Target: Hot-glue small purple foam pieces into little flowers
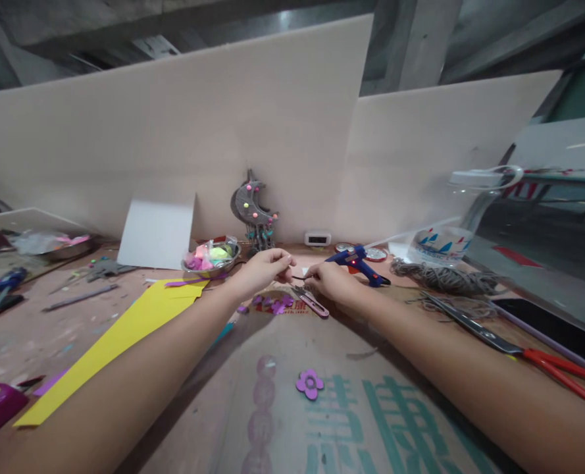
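Both hands meet over the middle of the table. My left hand [267,268] is closed in a pinch, and what is between its fingertips is too small to make out. My right hand [329,280] is closed on a thin dark strip [298,277], whose end points toward the left fingertips. Just below the right hand lies a pink craft knife [312,304]. Small purple scraps [279,303] are scattered beneath my hands. Nearer to me, a purple flower [310,384] with a dark-ringed centre lies flat on the printed board [282,421].
Yellow sheet [124,336] and bowl of coloured pieces [213,258] are left. A moon ornament [253,204] stands by the partition. On the right are a blue glue gun [364,263], grey yarn [445,278], red-handled scissors [534,352], a phone [553,326] and a clear jug [450,224].
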Demonstrator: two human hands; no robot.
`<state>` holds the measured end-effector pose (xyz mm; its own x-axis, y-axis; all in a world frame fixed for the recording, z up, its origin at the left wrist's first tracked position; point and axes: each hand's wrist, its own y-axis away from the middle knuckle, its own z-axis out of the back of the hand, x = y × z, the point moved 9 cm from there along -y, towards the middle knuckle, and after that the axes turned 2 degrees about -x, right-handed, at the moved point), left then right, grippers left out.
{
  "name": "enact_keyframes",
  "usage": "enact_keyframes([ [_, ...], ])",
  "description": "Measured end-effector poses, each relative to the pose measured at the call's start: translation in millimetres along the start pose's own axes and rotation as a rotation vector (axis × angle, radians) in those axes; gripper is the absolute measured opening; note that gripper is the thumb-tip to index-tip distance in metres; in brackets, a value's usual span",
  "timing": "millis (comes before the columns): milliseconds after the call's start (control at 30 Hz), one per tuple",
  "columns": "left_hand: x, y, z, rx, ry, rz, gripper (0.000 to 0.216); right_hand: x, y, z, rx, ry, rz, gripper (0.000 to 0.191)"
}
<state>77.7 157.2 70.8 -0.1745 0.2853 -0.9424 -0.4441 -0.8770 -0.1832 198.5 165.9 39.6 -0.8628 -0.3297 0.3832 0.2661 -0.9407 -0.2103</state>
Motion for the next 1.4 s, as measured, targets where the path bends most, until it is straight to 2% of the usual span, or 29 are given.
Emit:
enact_keyframes([
  [133, -24, 10, 38, -0.163, -0.317, -0.056, 0.024, -8, -2, -7, -0.001, -0.01, -0.021, 0.021],
  [233, -56, 26, 67, -0.285, -0.419, -0.098, 0.028, -6, 2, -1, -0.021, -0.054, -0.026, 0.043],
  [300, -74, 37, 81, -0.347, -0.412, -0.127, 0.032, -2, 5, 7, -0.019, -0.102, -0.039, 0.049],
  [400, -83, 50, 88, -0.372, -0.333, -0.121, 0.035, 7, 7, 19, 0.038, -0.198, -0.074, 0.029],
  [467, -74, 54, 84, -0.366, -0.311, -0.057, 0.036, 16, 9, 27, 0.08, -0.263, -0.09, 0.018],
  [533, -65, 54, 72, -0.313, -0.314, -0.016, 0.036, 28, 13, 38, 0.098, -0.355, -0.082, 0.022],
  [633, -66, 52, 47, -0.223, -0.336, -0.112, 0.03, 54, 22, 54, 0.091, -0.558, -0.009, 0.028],
  [733, -62, 49, 29, -0.154, -0.271, -0.126, 0.03, 78, 35, 75, -0.004, -0.602, 0.092, 0.032],
  [867, -51, 47, 7, 0.017, 0.174, -0.032, 0.028, 107, 53, 98, -0.126, -0.605, 0.217, 0.032],
  [967, -53, 52, -7, 0.144, 0.498, 0.048, 0.023, 117, 61, 109, -0.222, -0.487, 0.24, 0.027],
  [1100, -61, 59, -11, 0.19, 0.668, 0.105, 0.022, 124, 67, 116, -0.366, -0.248, 0.331, 0.023],
  [1167, -60, 60, -9, 0.166, 0.69, 0.105, 0.022, 128, 69, 111, -0.37, -0.175, 0.399, 0.026],
  [1267, -49, 58, -8, 0.166, 0.617, 0.111, 0.023, 135, 69, 96, -0.255, -0.159, 0.456, 0.026],
  [1333, -40, 56, -7, 0.181, 0.469, 0.129, 0.025, 136, 69, 90, -0.172, -0.182, 0.429, 0.022],
  [1400, -35, 55, 0, 0.166, 0.334, 0.133, 0.026, 130, 67, 96, -0.167, -0.211, 0.356, 0.018],
])
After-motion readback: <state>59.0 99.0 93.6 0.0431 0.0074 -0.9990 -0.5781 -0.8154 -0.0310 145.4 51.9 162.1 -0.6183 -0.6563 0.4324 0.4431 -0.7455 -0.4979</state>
